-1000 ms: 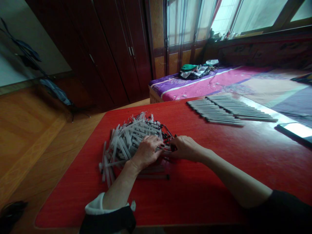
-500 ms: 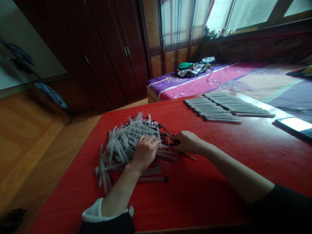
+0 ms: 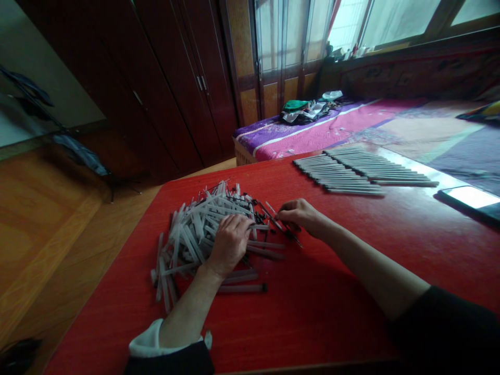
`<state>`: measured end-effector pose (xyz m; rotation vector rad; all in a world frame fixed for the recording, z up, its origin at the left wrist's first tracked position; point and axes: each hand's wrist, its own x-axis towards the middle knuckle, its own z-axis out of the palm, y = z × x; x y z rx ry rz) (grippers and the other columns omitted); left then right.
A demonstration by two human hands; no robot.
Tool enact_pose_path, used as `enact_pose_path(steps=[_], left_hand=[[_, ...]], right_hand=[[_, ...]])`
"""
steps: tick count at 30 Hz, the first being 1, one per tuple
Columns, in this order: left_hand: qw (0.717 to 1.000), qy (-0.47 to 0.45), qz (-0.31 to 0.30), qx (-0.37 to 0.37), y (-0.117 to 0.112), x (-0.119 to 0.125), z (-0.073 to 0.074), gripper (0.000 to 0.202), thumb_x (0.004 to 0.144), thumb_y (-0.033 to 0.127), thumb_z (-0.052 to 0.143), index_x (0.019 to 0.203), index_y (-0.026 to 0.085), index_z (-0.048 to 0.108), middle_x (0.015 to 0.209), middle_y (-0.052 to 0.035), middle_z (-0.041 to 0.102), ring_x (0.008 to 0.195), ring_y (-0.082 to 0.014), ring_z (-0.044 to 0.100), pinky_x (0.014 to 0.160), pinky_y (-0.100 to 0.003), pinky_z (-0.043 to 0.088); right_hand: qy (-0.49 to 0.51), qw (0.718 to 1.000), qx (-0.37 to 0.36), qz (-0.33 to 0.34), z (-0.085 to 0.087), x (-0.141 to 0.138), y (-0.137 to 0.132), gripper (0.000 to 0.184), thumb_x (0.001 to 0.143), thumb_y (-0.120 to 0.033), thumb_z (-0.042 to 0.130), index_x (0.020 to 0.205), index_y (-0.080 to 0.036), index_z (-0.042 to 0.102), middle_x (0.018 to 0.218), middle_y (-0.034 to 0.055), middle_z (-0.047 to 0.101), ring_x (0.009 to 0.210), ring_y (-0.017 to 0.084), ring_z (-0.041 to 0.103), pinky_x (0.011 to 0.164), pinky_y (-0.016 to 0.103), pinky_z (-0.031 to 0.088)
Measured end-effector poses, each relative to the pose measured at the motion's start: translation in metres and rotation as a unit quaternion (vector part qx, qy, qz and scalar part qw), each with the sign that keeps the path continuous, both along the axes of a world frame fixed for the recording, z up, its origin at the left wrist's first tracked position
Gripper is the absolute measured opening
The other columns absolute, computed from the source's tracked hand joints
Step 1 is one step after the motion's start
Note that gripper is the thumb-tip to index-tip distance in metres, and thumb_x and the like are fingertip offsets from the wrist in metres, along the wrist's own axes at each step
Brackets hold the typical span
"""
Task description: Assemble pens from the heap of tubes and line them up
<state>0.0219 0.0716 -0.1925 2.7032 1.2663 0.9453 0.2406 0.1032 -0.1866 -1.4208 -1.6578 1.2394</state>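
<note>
My left hand is closed at the right side of a heap of translucent white pen barrels. From its fingertips a short length of white pen barrel sticks out to the right. My right hand is closed in a pinch just beside the heap, with a thin pen refill showing at its fingertips. Under and beside that hand lie dark thin refills and small black parts. Several loose barrels lie below the hands, one with a black end.
Two rows of pens with dark ends lie side by side at the far right of the red table. A phone with a bright screen rests at the right edge. Beyond stands a bed with folded cloth on it.
My right hand has lifted slightly and a thin refill now shows at its fingertips. The dark refills beneath it have shifted. My left hand stays almost in place, with more barrel showing.
</note>
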Motion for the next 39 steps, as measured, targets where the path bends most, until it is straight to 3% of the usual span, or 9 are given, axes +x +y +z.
enact_pose_path(steps=[3,5,7,10,13,17,27,34,39], left_hand=[[0.983,-0.181,0.005,-0.018,-0.010,0.003,0.011,0.015,0.083,0.018,0.051,0.098,0.020,0.057,0.094,-0.0061,0.062,0.091,-0.0205,0.056,0.085,-0.035,0.041],[0.941,-0.327,0.007,-0.082,-0.018,0.006,0.019,0.014,0.084,0.024,0.053,0.098,0.021,0.055,0.090,-0.0052,0.063,0.080,-0.0174,0.059,0.075,-0.030,0.045],[0.885,-0.422,-0.026,-0.194,-0.023,0.009,0.026,0.016,0.084,0.029,0.053,0.097,0.020,0.052,0.081,-0.0027,0.063,0.059,-0.0119,0.057,0.057,-0.024,0.045],[0.823,-0.430,-0.073,-0.365,-0.022,0.012,0.026,0.022,0.082,0.035,0.055,0.095,0.017,0.051,0.071,-0.0002,0.061,0.041,-0.0060,0.046,0.039,-0.018,0.033],[0.793,-0.402,-0.085,-0.450,-0.017,0.014,0.018,0.026,0.080,0.037,0.056,0.093,0.015,0.051,0.069,0.0000,0.060,0.037,-0.0042,0.044,0.036,-0.016,0.029],[0.794,-0.374,-0.086,-0.472,-0.015,0.016,0.011,0.026,0.080,0.036,0.056,0.093,0.015,0.050,0.068,0.0018,0.058,0.037,-0.0032,0.042,0.036,-0.016,0.029],[0.812,-0.345,-0.084,-0.462,-0.015,0.016,0.010,0.021,0.083,0.032,0.052,0.094,0.015,0.050,0.067,0.0036,0.057,0.038,-0.0029,0.042,0.038,-0.016,0.031],[0.815,-0.346,-0.071,-0.459,-0.016,0.017,0.012,0.024,0.081,0.034,0.054,0.094,0.015,0.050,0.067,0.0037,0.056,0.039,-0.0029,0.041,0.037,-0.015,0.031],[0.800,-0.367,-0.074,-0.469,-0.018,0.018,0.016,0.026,0.080,0.034,0.057,0.096,0.015,0.050,0.070,0.0026,0.058,0.042,-0.0035,0.045,0.040,-0.016,0.035]], right_hand=[[0.149,0.987,-0.033,-0.047,-0.006,0.003,0.004,0.013,0.065,-0.026,0.056,0.059,-0.015,0.052,0.045,-0.0025,0.049,0.035,0.007,0.043,0.034,0.020,0.032],[0.236,0.969,-0.043,-0.066,-0.007,0.003,0.006,0.010,0.063,-0.023,0.058,0.065,-0.014,0.053,0.051,-0.0012,0.054,0.036,0.007,0.045,0.035,0.020,0.036],[0.315,0.944,-0.034,-0.091,-0.005,0.002,0.007,0.013,0.061,-0.019,0.059,0.072,-0.014,0.054,0.056,-0.0001,0.058,0.038,0.007,0.047,0.035,0.020,0.039],[0.403,0.903,-0.010,-0.147,0.003,0.003,0.008,0.016,0.061,-0.014,0.058,0.077,-0.015,0.053,0.061,0.0007,0.061,0.042,0.007,0.052,0.037,0.017,0.041],[0.446,0.876,0.005,-0.183,0.009,0.006,0.008,0.013,0.063,-0.011,0.056,0.075,-0.015,0.052,0.064,0.0012,0.062,0.049,0.008,0.058,0.041,0.016,0.044],[0.463,0.866,0.029,-0.189,0.010,0.007,0.008,0.011,0.064,-0.010,0.056,0.072,-0.015,0.053,0.065,0.0017,0.064,0.052,0.010,0.061,0.043,0.016,0.047],[0.490,0.856,0.016,-0.163,0.005,0.002,0.008,0.015,0.062,-0.007,0.060,0.074,-0.014,0.054,0.061,0.0044,0.066,0.049,0.013,0.064,0.040,0.016,0.047],[0.462,0.878,0.039,-0.123,0.009,-0.004,0.000,0.018,0.061,-0.014,0.067,0.074,-0.015,0.054,0.064,0.0037,0.067,0.049,0.012,0.063,0.041,0.017,0.047],[0.386,0.919,0.047,-0.059,0.010,-0.014,-0.010,0.017,0.063,-0.021,0.070,0.073,-0.014,0.058,0.066,0.0028,0.066,0.055,0.012,0.063,0.047,0.020,0.047]])
